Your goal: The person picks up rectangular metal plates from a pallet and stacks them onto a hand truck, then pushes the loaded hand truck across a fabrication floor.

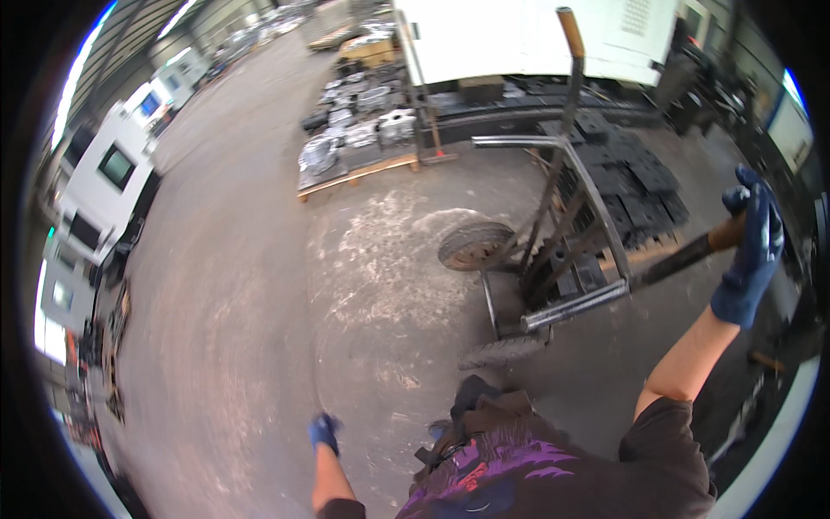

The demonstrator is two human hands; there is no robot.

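A two-wheeled metal hand cart [596, 203] stands to my right, its frame tilted and its two long handles spread apart. My right hand [754, 238], in a dark blue glove, is on the brown grip [726, 233] of the nearer handle, at the end of my raised arm. The other handle's brown grip [571, 33] points away with no hand on it. One rubber tyre [475, 246] shows beyond the frame; another tyre [503, 353] lies nearer my body. Low at my left side hangs my left hand [324, 432], also gloved in blue, away from any object; its fingers are blurred.
Dark blocky parts [627, 169] are stacked on a pallet beyond the cart. Farther off, a wooden pallet [359, 176] carries metal castings, some wrapped in plastic. A broom [438, 157] stands beside it. White machines [108, 186] line the left side; a large white machine [536, 39] stands ahead.
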